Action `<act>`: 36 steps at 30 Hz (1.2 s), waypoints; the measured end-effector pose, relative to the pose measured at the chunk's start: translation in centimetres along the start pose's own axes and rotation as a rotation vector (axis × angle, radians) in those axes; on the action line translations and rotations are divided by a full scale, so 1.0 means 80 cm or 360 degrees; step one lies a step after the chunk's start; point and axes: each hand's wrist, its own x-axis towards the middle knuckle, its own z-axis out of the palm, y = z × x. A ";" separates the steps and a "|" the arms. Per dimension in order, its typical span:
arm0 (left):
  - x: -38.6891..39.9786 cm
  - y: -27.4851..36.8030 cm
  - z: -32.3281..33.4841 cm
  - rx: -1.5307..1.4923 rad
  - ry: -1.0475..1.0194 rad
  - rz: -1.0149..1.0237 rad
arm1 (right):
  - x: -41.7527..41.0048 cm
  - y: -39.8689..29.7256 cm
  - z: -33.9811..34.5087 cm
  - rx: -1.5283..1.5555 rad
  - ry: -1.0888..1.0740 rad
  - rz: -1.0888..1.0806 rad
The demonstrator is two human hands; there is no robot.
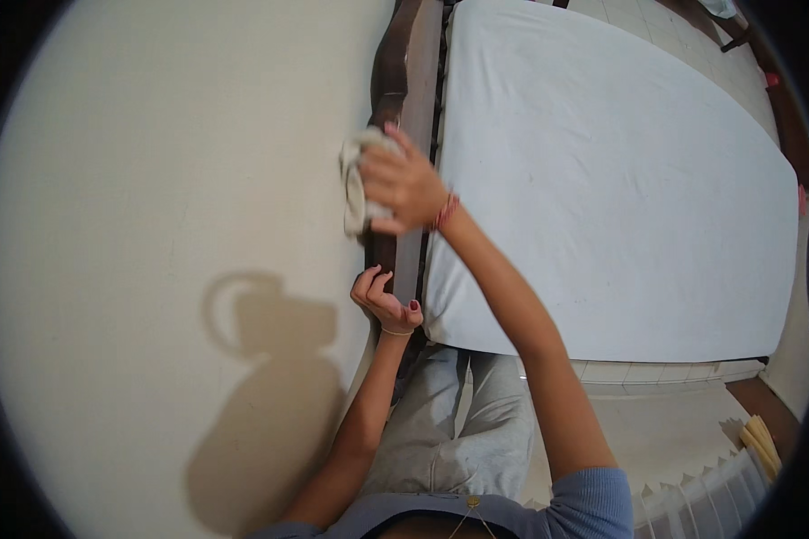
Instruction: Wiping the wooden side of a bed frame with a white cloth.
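Observation:
A crumpled pale cloth (356,185) lies under my right hand (404,182), pressed onto the top of a dark wooden headboard (387,81). The hand is slightly blurred, its fingers spread over the cloth, and it hides the headboard's middle. Nearer to me, my left hand (385,300) is at the headboard's near end, fingers curled on the wall side and thumb on the mattress side. It holds no loose thing.
Close along the headboard's left runs a cream wall (175,168) with my shadow on it. To the right, a mattress in a white sheet (613,188) adjoins the headboard. A pleated whitish curtain (704,495) hangs at lower right. Tiled floor (637,20) shows beyond the bed.

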 end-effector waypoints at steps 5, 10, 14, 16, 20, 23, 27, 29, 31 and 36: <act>0.006 0.001 -0.001 -0.0040 0.0016 -0.0028 | 0.069 0.107 -0.016 0.0008 -0.0161 0.0506; 0.005 -0.002 0.000 -0.0027 0.0022 -0.0001 | 0.042 0.054 -0.004 -0.0028 0.0102 0.0364; 0.004 -0.004 0.000 -0.0014 -0.0009 0.0062 | -0.016 -0.049 0.013 0.0268 0.0162 0.0406; 0.002 -0.006 0.003 -0.0063 0.0032 0.0055 | -0.038 -0.064 0.026 0.0377 0.0236 0.0492; -0.004 -0.011 0.009 -0.0119 0.0042 0.0098 | -0.059 -0.058 0.058 0.0520 0.0620 0.0662; -0.009 -0.015 0.012 -0.0217 0.0086 0.0107 | -0.074 -0.029 0.085 0.0453 0.0683 0.0800; -0.009 -0.010 0.008 -0.0094 0.0033 0.0084 | -0.120 0.020 0.126 0.1236 0.0792 0.2036; -0.002 -0.006 0.005 -0.0081 0.0042 0.0106 | -0.168 -0.034 0.147 0.1224 0.0680 0.2422; 0.003 -0.001 0.003 -0.0051 -0.0005 0.0099 | -0.210 -0.114 0.160 0.1148 0.0484 0.2287; 0.004 0.004 0.005 -0.0050 -0.0007 0.0031 | -0.194 -0.201 0.137 0.1180 0.0691 0.2043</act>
